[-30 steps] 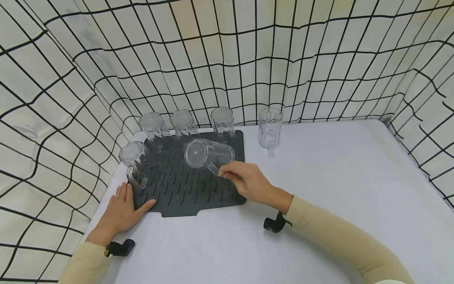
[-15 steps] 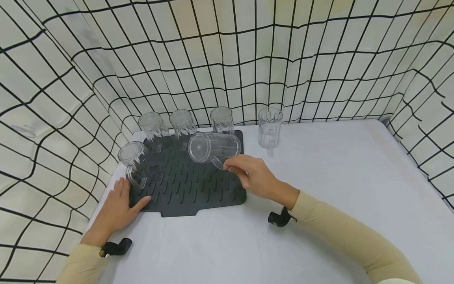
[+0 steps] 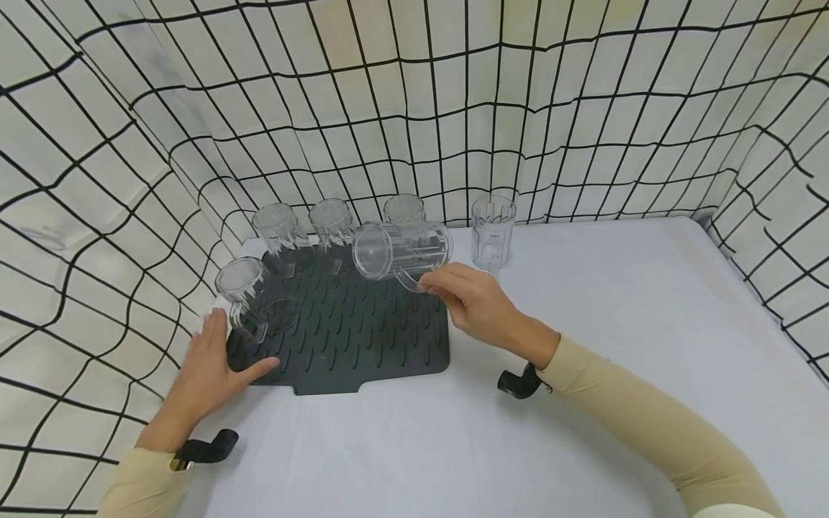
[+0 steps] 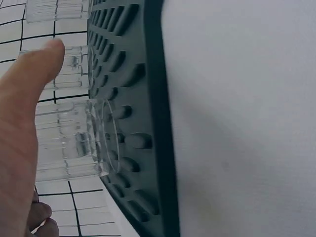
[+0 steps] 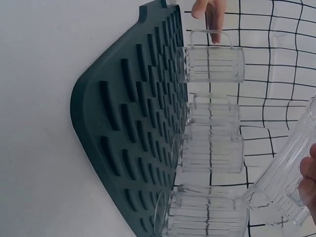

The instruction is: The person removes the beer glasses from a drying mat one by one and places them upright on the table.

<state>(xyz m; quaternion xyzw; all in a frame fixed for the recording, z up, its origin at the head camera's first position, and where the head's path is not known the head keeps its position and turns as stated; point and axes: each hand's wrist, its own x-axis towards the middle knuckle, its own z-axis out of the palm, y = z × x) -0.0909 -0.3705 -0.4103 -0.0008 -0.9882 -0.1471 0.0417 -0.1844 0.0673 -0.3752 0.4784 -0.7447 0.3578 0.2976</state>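
Observation:
My right hand [image 3: 476,298] pinches the handle of a clear glass mug [image 3: 404,250], which is tilted on its side above the back right part of a dark ribbed drying mat [image 3: 363,338]. In the right wrist view, this held mug [image 5: 284,173] slants at the right edge, its lower end overlapping a standing mug. My left hand [image 3: 206,374] lies at the mat's left edge with fingers straight and thumb spread out. Just beyond that thumb is another glass mug [image 3: 241,277], rim down on the mat. In the left wrist view, the thumb [image 4: 37,66] overlaps mugs behind it.
Along the mat's back edge stand more glass mugs [image 3: 278,223], the rightmost [image 3: 404,207] partly hidden by the held one. Right of the mat, one mug [image 3: 494,234] stands on the white table [image 3: 615,309]. Black netting [image 3: 440,122] over white walls encloses the back and sides.
My right hand has carried the tilted mug back and to the right, away from the mat's middle. My left hand has slid slightly left and forward along the mat's edge.

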